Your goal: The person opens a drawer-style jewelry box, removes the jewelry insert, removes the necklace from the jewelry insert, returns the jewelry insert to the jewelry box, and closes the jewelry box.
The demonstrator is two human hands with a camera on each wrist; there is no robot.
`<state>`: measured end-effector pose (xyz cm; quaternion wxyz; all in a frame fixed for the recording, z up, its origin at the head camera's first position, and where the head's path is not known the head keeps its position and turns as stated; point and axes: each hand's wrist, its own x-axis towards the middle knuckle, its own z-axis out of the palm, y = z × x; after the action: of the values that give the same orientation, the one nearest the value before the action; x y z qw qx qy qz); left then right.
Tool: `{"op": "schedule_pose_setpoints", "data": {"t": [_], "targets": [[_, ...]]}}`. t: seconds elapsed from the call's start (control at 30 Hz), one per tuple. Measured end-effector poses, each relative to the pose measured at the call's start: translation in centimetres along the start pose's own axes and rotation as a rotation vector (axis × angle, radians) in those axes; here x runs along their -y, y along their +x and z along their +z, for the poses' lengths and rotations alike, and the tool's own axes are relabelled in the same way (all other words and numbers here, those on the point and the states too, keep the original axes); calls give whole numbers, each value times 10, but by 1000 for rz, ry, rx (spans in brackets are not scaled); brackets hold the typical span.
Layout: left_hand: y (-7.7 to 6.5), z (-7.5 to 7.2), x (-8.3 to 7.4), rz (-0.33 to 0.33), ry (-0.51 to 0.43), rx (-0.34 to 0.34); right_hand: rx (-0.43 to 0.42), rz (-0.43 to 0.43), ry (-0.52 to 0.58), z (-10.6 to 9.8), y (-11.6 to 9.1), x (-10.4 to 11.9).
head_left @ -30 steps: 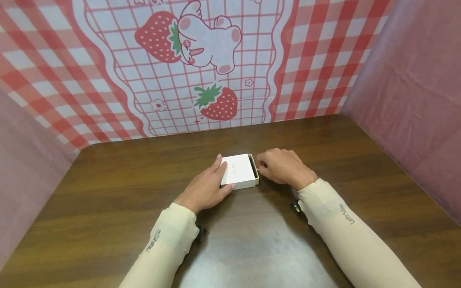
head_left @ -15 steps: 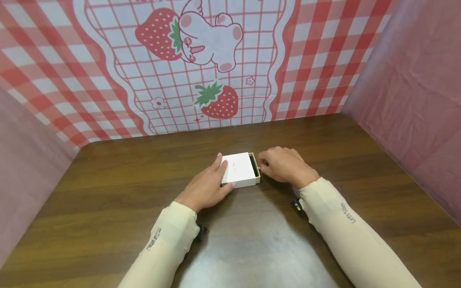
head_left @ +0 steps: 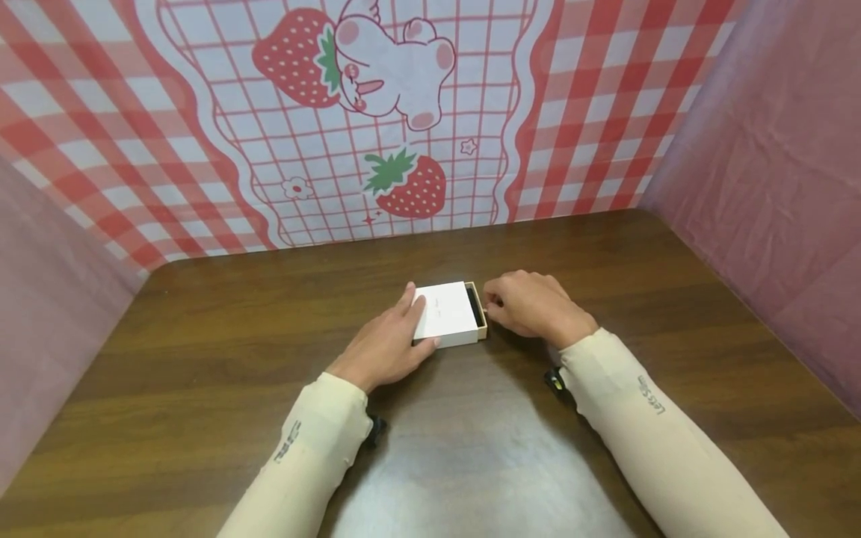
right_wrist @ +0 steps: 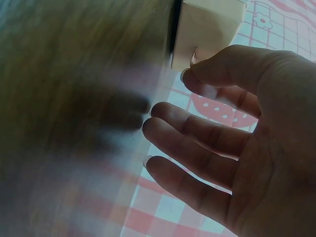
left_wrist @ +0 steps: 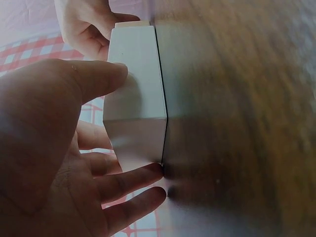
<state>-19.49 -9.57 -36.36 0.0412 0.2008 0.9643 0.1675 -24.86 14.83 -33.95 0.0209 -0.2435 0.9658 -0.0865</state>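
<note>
A flat white box [head_left: 452, 317] with faint small print on top lies on the table. Its tan inner drawer [right_wrist: 207, 29] sticks out a little at the right, showing a dark inside. My left hand [head_left: 383, 344] grips the white outer sleeve from the left. Its thumb [left_wrist: 106, 79] presses the near side wall, and the other fingers spread over the top and left end. At the drawer's front, my right hand [head_left: 534, 308] pinches a small pull tab [right_wrist: 193, 58] between thumb and index finger. The other right fingers curl loosely near the tabletop.
The dark wood table [head_left: 202, 373] stretches around the box. A red and white checked cloth [head_left: 592, 134] with strawberry prints hangs behind it. Pink curtains [head_left: 773, 187] close off both sides.
The drawer stands out very slightly farther from the sleeve, with my right hand a touch farther right. My left hand keeps its place on the box.
</note>
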Motion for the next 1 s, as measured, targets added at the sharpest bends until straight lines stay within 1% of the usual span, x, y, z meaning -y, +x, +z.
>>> {"op": "schedule_pose_setpoints", "data": {"t": [0.67,1.0], "targets": [[1,0,1,-12,-23,14,2,-1,-7,0,0,0],[0,-1,1,-12,-15,20,-3,11,-2,0,0,-1]]}}
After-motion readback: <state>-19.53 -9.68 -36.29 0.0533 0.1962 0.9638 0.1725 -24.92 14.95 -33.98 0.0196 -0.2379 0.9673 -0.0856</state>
